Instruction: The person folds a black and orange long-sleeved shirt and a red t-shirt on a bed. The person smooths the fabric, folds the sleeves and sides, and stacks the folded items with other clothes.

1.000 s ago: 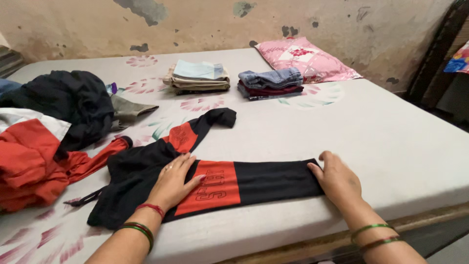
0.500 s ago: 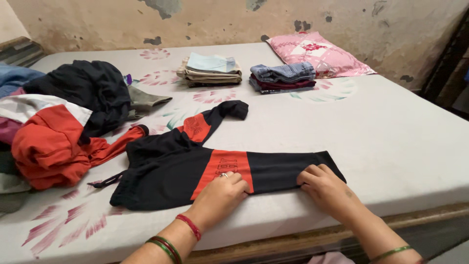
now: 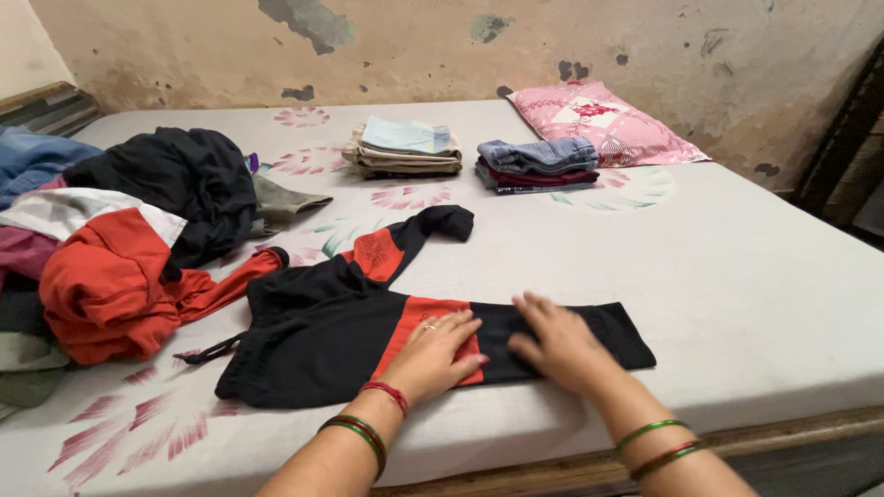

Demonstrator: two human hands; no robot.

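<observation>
While both hands press flat, open, left hand point(image 3: 433, 354) on pants point(image 3: 322, 327) red band, right hand point(image 3: 557, 345) just beside on black leg, bed point(image 3: 755, 276) underneath, clothes heap point(image 3: 120, 239) far left, folded stacks point(image 3: 405, 149) beyond.

The black and red pants point(image 3: 368, 331) are soft, matt cloth. The bedsheet point(image 3: 737, 276) is smooth cloth with flower prints. The wall point(image 3: 552, 46) looks rough and peeling. The bangles point(image 3: 658, 440) shine a little.
</observation>
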